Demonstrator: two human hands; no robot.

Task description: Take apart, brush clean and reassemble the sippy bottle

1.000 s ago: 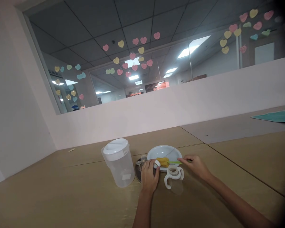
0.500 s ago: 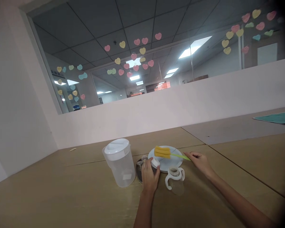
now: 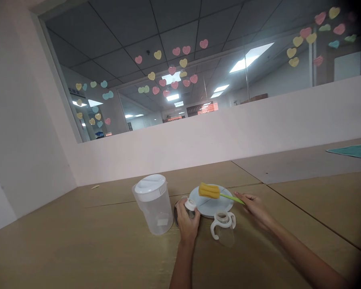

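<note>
My left hand (image 3: 187, 225) has its fingers around a small white cap (image 3: 190, 204), over a dark round dish (image 3: 176, 217) that it partly hides. Between the fingers of my right hand (image 3: 255, 206) is the green handle (image 3: 232, 197) of a brush with a yellow sponge head (image 3: 209, 191). The sponge head is above a pale blue plate (image 3: 211, 208). In front of the plate stands a clear bottle (image 3: 225, 236) with a white two-handled collar (image 3: 216, 223) and an uncovered mouth.
A clear plastic pitcher (image 3: 157, 215) with a white lid stands left of my left hand. A teal cloth (image 3: 355, 150) lies at the far right, and a windowed wall (image 3: 198, 140) rises behind the table.
My left hand and the white cap have shifted slightly left relative to the plate, over the dark dish. The brush remains in my right hand, nearly in place.
</note>
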